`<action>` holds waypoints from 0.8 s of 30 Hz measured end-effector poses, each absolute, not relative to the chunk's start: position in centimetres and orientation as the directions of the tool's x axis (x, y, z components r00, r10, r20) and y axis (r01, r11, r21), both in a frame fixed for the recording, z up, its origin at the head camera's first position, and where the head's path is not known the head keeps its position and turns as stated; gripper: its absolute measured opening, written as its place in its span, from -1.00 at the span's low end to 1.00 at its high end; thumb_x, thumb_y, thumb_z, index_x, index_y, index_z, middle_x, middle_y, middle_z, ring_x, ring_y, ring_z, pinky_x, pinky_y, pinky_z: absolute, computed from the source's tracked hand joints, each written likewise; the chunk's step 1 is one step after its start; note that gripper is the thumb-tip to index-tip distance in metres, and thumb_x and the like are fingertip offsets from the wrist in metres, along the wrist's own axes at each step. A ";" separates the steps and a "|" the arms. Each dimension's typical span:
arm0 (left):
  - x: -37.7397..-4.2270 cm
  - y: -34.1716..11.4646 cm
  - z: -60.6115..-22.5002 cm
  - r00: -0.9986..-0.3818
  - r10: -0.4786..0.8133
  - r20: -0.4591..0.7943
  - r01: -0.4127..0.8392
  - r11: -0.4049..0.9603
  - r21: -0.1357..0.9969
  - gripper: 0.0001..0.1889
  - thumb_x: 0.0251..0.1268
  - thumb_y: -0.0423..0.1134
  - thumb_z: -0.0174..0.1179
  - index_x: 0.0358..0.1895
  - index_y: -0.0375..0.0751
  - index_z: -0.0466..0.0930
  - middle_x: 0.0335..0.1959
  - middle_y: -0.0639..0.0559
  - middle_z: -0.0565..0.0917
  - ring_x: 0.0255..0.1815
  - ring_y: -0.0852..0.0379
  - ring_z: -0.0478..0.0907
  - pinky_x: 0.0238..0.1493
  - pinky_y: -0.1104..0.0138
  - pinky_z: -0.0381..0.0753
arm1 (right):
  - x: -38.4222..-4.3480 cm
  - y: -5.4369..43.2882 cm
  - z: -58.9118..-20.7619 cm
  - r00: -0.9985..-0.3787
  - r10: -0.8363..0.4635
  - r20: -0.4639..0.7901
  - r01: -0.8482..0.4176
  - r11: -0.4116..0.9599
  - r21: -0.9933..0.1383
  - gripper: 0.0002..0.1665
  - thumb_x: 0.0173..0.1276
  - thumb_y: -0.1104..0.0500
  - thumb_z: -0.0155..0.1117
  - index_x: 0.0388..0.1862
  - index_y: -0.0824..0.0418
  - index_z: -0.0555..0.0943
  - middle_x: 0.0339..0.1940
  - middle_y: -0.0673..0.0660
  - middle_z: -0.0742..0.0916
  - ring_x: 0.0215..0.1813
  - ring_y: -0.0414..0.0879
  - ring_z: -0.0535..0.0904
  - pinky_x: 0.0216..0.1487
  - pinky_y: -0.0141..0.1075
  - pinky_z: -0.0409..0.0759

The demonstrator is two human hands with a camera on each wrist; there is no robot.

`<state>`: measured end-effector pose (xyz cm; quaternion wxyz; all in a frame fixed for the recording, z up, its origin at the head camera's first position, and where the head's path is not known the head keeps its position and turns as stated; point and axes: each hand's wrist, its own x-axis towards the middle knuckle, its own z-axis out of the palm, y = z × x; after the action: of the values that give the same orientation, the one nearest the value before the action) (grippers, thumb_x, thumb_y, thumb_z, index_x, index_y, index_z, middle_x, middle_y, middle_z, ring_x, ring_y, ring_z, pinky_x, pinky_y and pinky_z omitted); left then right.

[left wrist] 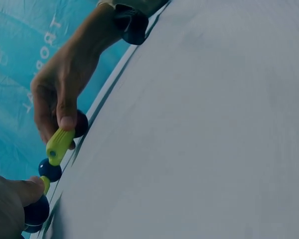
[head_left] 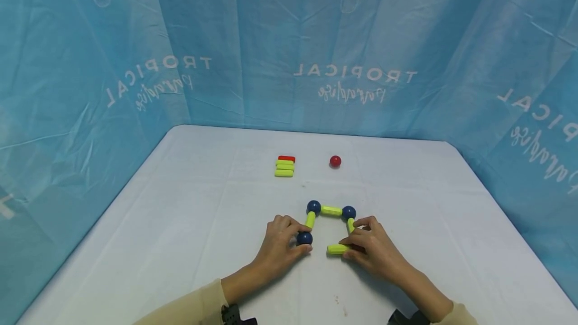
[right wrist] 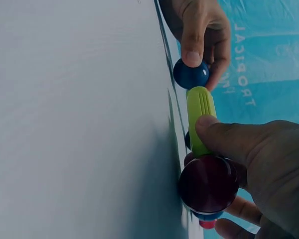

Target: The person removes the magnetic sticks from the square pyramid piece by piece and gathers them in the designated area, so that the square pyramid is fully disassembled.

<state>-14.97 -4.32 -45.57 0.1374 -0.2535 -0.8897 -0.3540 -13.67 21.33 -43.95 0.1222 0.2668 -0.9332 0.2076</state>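
Nearest me are my beige sleeves (head_left: 189,307), with a dark strap (head_left: 232,315) at my left wrist, and a few small brownish marks (head_left: 336,299) on the white tabletop (head_left: 217,174). Just beyond, my right hand (head_left: 372,250) pinches the near yellow-green rod (head_left: 335,249), thumb pressed on its side; the rod's left end pokes out toward my other hand, and its right end meets a dark red ball (right wrist: 208,184) beneath my fingers. Slightly farther and to the left, my left hand (head_left: 282,242) grips the near blue ball (head_left: 304,238) between thumb and fingers. A gap lies between that ball and the free end of the rod.

From my left grip, the left rod (head_left: 310,220) runs away from me to the far left blue ball (head_left: 313,207). The far rod (head_left: 331,210) joins that to the far right blue ball (head_left: 349,212), and the right rod (head_left: 350,225) comes back toward my right fingers; I cannot tell whether they touch it.

Well beyond this frame, three loose yellow-green rods (head_left: 284,173) lie side by side, a red rod (head_left: 286,158) at their far edge, with a bright red ball (head_left: 335,161) to their right. Farthest hangs a blue curtain (head_left: 271,29) with white lettering.
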 end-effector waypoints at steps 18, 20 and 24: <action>-16.7 -7.7 -45.6 -0.898 0.317 0.303 0.436 0.571 0.695 -0.63 0.07 -0.23 0.32 0.02 -0.07 0.62 -0.08 0.11 0.66 -0.04 0.19 0.40 0.02 0.18 0.24 | -13.2 25.1 -43.7 -0.836 -0.477 0.271 -0.548 0.747 -0.375 -0.67 0.03 0.12 0.48 -0.19 -0.19 0.67 -0.13 -0.30 0.69 0.11 -0.09 0.36 0.00 -0.08 0.32; -16.8 -7.6 -45.6 -0.899 0.318 0.300 0.436 0.598 0.673 -0.61 0.04 -0.18 0.36 0.01 -0.07 0.61 -0.11 0.09 0.66 -0.05 0.17 0.40 0.02 0.16 0.25 | -13.3 24.9 -43.5 -0.836 -0.475 0.274 -0.548 0.745 -0.381 -0.68 0.05 0.10 0.47 -0.19 -0.17 0.67 -0.13 -0.31 0.68 0.09 -0.13 0.34 -0.03 -0.12 0.31; -16.7 -7.2 -45.8 -0.907 0.304 0.291 0.421 0.667 0.615 -0.55 -0.04 -0.09 0.42 0.00 -0.04 0.61 -0.15 0.08 0.63 -0.08 0.15 0.38 0.05 0.14 0.27 | -13.6 23.4 -42.6 -0.842 -0.461 0.280 -0.538 0.758 -0.369 -0.72 0.08 0.05 0.45 -0.18 -0.12 0.68 -0.16 -0.31 0.66 0.05 -0.20 0.33 -0.07 -0.19 0.34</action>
<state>-16.73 -7.18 -45.77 0.0821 -0.1991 -0.9092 -0.3563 -13.65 23.40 -42.65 0.0863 0.2674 -0.9335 0.2225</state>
